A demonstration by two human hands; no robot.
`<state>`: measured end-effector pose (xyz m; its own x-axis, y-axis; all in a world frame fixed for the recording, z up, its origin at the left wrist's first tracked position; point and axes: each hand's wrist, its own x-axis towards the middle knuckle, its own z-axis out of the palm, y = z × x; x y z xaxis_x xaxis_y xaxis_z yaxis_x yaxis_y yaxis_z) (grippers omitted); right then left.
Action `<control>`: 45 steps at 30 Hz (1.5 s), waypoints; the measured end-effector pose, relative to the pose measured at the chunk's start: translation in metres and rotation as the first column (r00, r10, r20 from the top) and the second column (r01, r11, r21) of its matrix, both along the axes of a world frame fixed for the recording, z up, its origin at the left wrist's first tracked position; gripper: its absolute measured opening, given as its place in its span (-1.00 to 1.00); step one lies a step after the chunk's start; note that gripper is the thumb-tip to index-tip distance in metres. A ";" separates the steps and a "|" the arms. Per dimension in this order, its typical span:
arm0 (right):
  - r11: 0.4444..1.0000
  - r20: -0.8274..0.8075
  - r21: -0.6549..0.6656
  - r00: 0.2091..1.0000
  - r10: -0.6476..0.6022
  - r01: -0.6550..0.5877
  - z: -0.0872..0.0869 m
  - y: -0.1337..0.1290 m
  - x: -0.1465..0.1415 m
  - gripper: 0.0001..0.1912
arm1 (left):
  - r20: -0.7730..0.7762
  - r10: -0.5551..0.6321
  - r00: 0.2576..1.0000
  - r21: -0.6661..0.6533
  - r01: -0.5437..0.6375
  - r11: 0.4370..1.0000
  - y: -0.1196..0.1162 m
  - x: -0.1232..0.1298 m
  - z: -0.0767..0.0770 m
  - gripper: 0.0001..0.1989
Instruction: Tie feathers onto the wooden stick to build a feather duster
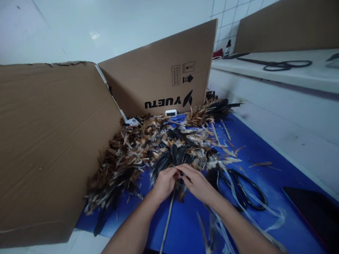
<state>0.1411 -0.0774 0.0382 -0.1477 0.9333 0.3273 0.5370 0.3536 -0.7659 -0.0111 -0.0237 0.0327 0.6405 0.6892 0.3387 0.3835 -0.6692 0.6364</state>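
Note:
My left hand (pixel 164 182) and my right hand (pixel 197 180) meet at the middle of the blue table, fingertips pinched together. Black feathers (pixel 177 153) fan out just beyond the fingers, gathered at the upper end of a thin stick (pixel 167 222) that runs down towards me. The left fingers close around that spot from one side, and the right fingers pinch at it from the other. Exactly what lies between the fingertips is hidden. Black-handled scissors (pixel 249 190) lie right of my right hand, with clear plastic strips (pixel 234 192) across them.
Brown and black feathers (pixel 132 144) heap across the blue tabletop (pixel 265 151). Cardboard panels (pixel 53 141) wall the left and back. A small white digital display (pixel 171 113) stands behind. At right lie a dark flat device (pixel 312 211) and, on a white ledge, another pair of scissors (pixel 287 65).

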 end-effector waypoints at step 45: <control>0.976 -0.112 -0.123 0.975 -0.194 0.180 0.002 0.002 -0.007 -0.77 | 0.043 0.089 0.995 -0.268 -0.075 0.961 -0.001 -0.002 0.007 -0.89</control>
